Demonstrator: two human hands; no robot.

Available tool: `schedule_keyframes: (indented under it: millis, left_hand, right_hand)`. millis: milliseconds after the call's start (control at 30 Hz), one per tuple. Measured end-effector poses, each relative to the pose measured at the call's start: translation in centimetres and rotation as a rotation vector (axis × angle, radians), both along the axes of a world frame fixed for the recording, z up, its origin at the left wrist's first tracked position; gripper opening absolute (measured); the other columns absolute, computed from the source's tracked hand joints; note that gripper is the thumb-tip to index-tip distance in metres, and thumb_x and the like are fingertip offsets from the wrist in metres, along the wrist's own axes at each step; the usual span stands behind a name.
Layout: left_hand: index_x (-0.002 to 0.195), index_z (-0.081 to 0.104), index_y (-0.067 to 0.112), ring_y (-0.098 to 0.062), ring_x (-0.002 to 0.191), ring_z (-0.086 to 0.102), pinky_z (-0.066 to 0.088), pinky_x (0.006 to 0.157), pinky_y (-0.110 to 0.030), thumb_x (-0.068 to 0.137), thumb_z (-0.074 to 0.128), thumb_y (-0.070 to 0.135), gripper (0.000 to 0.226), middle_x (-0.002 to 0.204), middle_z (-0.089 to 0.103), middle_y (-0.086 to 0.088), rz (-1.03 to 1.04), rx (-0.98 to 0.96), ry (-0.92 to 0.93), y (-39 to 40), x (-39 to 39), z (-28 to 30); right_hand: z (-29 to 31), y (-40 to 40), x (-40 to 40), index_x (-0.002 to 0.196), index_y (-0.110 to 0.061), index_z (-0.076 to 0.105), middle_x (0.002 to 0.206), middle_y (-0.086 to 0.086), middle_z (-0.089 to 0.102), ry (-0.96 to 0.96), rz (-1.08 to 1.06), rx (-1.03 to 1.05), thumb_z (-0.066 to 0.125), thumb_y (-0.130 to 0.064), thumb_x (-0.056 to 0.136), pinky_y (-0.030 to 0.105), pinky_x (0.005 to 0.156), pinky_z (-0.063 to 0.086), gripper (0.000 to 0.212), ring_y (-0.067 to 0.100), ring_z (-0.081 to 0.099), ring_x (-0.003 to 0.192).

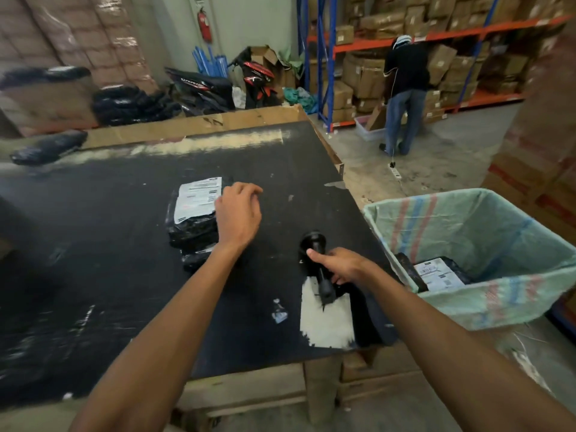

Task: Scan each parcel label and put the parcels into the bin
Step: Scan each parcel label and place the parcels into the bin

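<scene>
A stack of black plastic parcels [193,226] lies in the middle of the black table [93,244], the top one showing a white label [197,198]. My left hand [238,212] hovers at the right edge of that stack, fingers curled and holding nothing. My right hand [341,265] grips a black handheld scanner [316,260] near the table's right edge. The bin [498,294], lined with a green striped sack, stands right of the table. One labelled black parcel [439,274] lies inside it.
Another black parcel [46,148] lies at the table's far left. A person [403,92] stands at orange and blue shelving full of cardboard boxes at the back right. Black bags and motorcycle parts sit behind the table. A power strip [395,172] lies on the floor.
</scene>
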State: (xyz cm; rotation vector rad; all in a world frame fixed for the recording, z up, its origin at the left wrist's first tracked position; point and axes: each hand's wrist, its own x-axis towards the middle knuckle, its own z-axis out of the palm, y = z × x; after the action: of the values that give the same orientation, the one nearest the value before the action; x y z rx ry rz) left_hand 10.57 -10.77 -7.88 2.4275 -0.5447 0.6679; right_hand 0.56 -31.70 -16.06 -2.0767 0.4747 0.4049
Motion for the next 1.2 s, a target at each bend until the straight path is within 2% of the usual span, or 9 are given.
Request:
schedule_keyframes:
  millis: [67,200,367,533,767,933,1000,1100,1200]
  left_hand:
    - [0.114,0.071,0.015,-0.033,0.121,0.053,0.035,0.104,-0.049,0.098,0.053,0.016,0.024,0.124,0.064,-0.01,0.153,0.002,-0.018,2.9,0.6,0.4]
    - [0.14,0.051,0.007,-0.038,0.14,0.035,0.027,0.114,-0.054,0.098,0.056,0.038,0.053,0.149,0.043,-0.021,0.471,-0.045,0.266,7.6,2.1,0.6]
    - [0.145,0.043,-0.001,-0.041,0.143,0.036,0.034,0.117,-0.052,0.081,0.069,0.065,0.096,0.151,0.045,-0.024,0.528,-0.439,0.752,11.1,3.4,0.9]
    - [0.128,0.058,-0.004,-0.037,0.125,0.057,0.052,0.084,-0.037,0.079,0.082,0.05,0.077,0.133,0.062,-0.022,0.446,-0.407,0.729,12.4,3.8,1.5]
    - [0.139,0.05,-0.004,-0.03,0.108,0.071,0.059,0.091,-0.043,0.066,0.093,0.007,0.085,0.125,0.069,-0.019,0.26,-0.928,0.968,13.4,2.7,1.4]
    - [0.105,0.073,0.016,-0.021,0.055,0.074,0.056,0.05,-0.032,0.076,0.084,0.024,0.032,0.066,0.077,-0.005,0.192,-1.136,1.217,12.2,0.7,0.8]
    - [0.098,0.066,0.023,-0.021,0.066,0.072,0.049,0.06,-0.035,0.075,0.078,0.042,0.033,0.069,0.077,-0.001,0.242,-1.191,1.235,11.7,0.1,0.3]
    - [0.12,0.063,0.021,-0.027,0.092,0.071,0.053,0.066,-0.044,0.081,0.077,0.037,0.044,0.106,0.076,-0.006,0.149,-1.297,1.219,11.3,0.1,-0.1]
    - [0.118,0.068,0.013,-0.031,0.077,0.078,0.06,0.056,-0.048,0.085,0.078,0.017,0.035,0.093,0.08,-0.012,0.039,-1.393,1.199,11.5,0.1,-0.3]
  right_hand:
    - [-0.2,2.2,0.3,0.117,-0.005,0.062,0.106,0.01,0.067,0.001,-0.051,-0.043,0.051,-0.069,0.09,0.034,0.069,0.052,0.071,0.03,0.068,0.097]
    - [-1.0,4.8,0.9,0.091,-0.006,0.056,0.073,0.01,0.066,-0.078,-0.27,0.175,0.055,-0.043,0.1,0.041,0.073,0.053,0.038,0.026,0.061,0.062]
    - [-1.3,5.8,1.4,0.097,-0.009,0.05,0.089,0.016,0.063,-0.104,-0.441,0.375,0.059,-0.029,0.101,0.035,0.052,0.05,0.023,0.022,0.056,0.053]
    - [-1.4,6.4,1.6,0.104,-0.004,0.055,0.084,0.012,0.06,-0.112,-0.486,0.461,0.062,-0.021,0.099,0.03,0.048,0.047,0.018,0.021,0.055,0.054]
    - [0.7,8.9,2.2,0.108,-0.006,0.049,0.084,0.012,0.055,-0.24,-0.446,0.506,0.057,-0.004,0.091,0.027,0.045,0.038,0.018,0.017,0.051,0.055]
    - [3.3,10.7,2.4,0.106,-0.016,0.051,0.077,0.001,0.056,-0.379,-0.304,0.554,0.065,-0.018,0.093,0.027,0.048,0.039,0.018,0.011,0.046,0.053]
    - [3.8,11.2,2.2,0.103,-0.019,0.054,0.072,-0.001,0.055,-0.428,-0.219,0.586,0.067,-0.02,0.093,0.025,0.047,0.039,0.016,0.01,0.046,0.05]
    - [4.2,12.0,2.1,0.096,-0.017,0.057,0.067,-0.003,0.054,-0.462,-0.121,0.592,0.068,-0.022,0.093,0.024,0.047,0.038,0.012,0.009,0.045,0.048]
    - [4.1,12.5,1.6,0.095,-0.014,0.056,0.069,0.0,0.055,-0.484,-0.061,0.585,0.068,-0.019,0.093,0.027,0.051,0.038,0.013,0.013,0.046,0.052]
